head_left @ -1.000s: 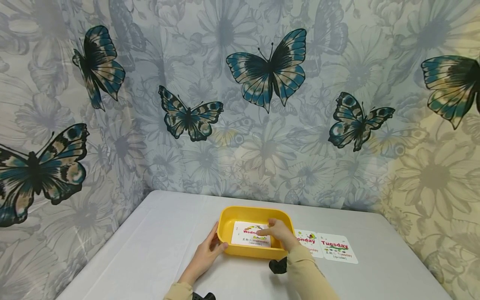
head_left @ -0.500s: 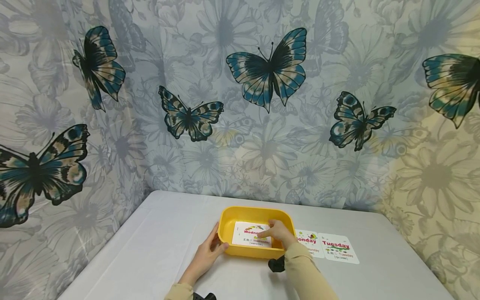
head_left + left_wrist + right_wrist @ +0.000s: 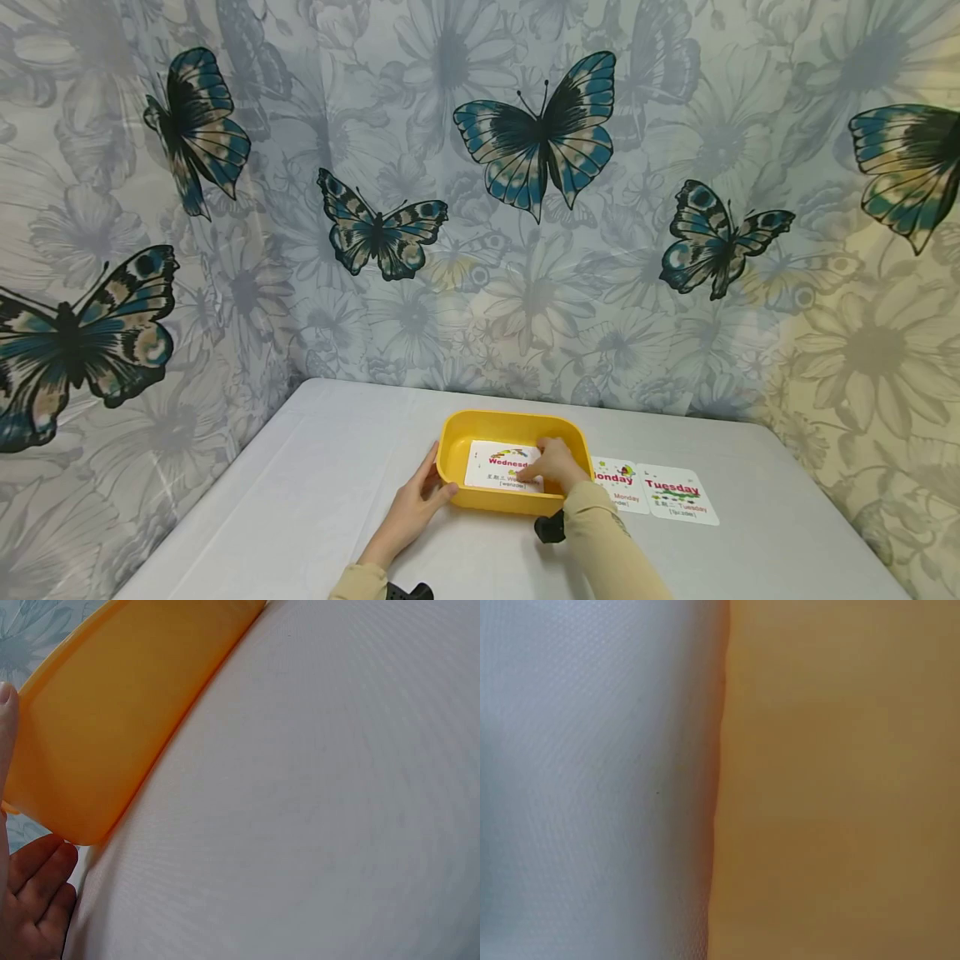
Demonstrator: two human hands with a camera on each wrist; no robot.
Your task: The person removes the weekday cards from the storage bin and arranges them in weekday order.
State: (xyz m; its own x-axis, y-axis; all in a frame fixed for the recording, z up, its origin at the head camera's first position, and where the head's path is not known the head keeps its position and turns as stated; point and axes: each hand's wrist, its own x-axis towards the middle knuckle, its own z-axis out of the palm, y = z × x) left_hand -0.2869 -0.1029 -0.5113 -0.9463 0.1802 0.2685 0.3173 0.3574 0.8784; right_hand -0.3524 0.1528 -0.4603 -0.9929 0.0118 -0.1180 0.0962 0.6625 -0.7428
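Observation:
A yellow plastic basket (image 3: 502, 502) stands on the white-covered table, with a white "Wednesday" card (image 3: 487, 471) inside it. My left hand (image 3: 408, 510) holds the basket's left end, thumb by the front rim and fingers round the side. In the left wrist view, the fingers (image 3: 46, 881) touch the outside of the basket (image 3: 112, 720) near its base. Reaching into the basket over its front wall, my right hand (image 3: 558, 465) has bent fingers at the card's right part and pinches it; some fingertips are hidden. The right wrist view shows only the basket's wall (image 3: 840, 780) and cloth.
Right of the basket, a "Monday" card (image 3: 618, 483), partly covered by the basket and arm, lies beside a "Tuesday" card (image 3: 678, 493) on the table (image 3: 300, 467). Behind the table hangs a butterfly-patterned curtain (image 3: 487, 333).
The right hand's fingers have drawn in slightly over the card, and the forearm has shifted a little left. The left hand and basket stay almost in place.

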